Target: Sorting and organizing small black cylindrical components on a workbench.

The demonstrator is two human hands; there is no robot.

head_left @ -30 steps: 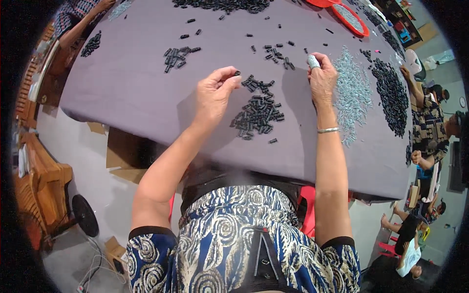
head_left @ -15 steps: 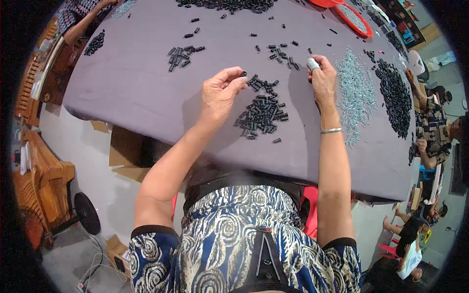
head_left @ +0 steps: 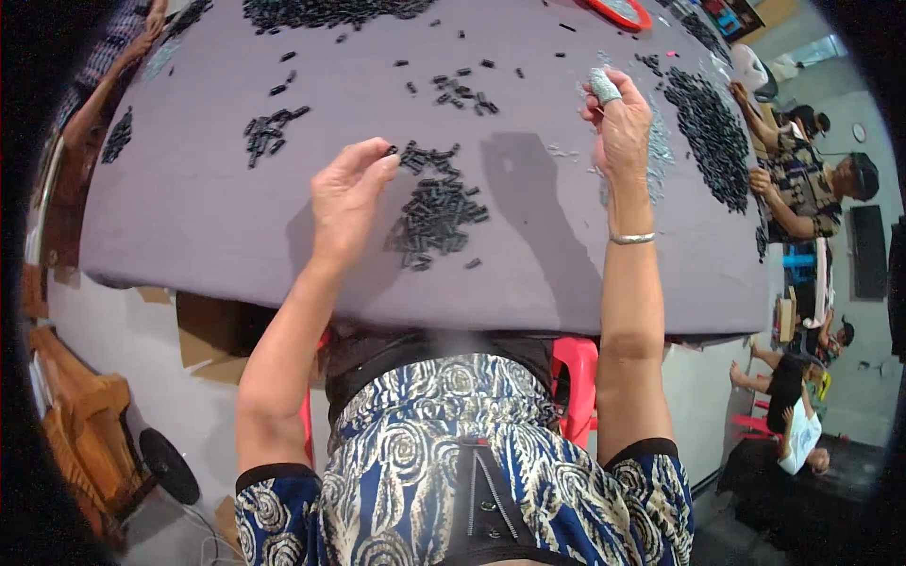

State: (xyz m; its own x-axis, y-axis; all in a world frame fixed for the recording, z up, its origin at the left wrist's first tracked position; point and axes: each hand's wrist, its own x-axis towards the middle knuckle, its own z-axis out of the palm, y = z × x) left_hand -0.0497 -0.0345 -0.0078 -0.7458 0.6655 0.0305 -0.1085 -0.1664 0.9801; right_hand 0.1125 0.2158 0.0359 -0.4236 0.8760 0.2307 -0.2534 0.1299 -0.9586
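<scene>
My left hand (head_left: 347, 193) pinches a small black cylindrical piece (head_left: 391, 150) between thumb and fingertip, just left of a heap of similar black pieces (head_left: 442, 215) on the grey cloth. Farther off to the right, my right hand (head_left: 620, 127) is held raised over a scatter of thin pale slivers (head_left: 659, 151), partly covering it. Its fingers are curled together, and anything in them is hidden. One digit wears a silvery-grey cover (head_left: 604, 87). A bracelet rings that wrist.
Smaller groups of black pieces (head_left: 271, 132) lie farther out, with a large dark heap (head_left: 330, 9) at the far edge. To the right is another black pile (head_left: 708, 141). A red-rimmed tray (head_left: 621, 11) stands at the back. Other people's hands rest along both table sides.
The whole view has shifted, so the table's contents sit farther left. My right hand has moved rightward over the pale slivers. My left hand still holds the black piece beside the heap.
</scene>
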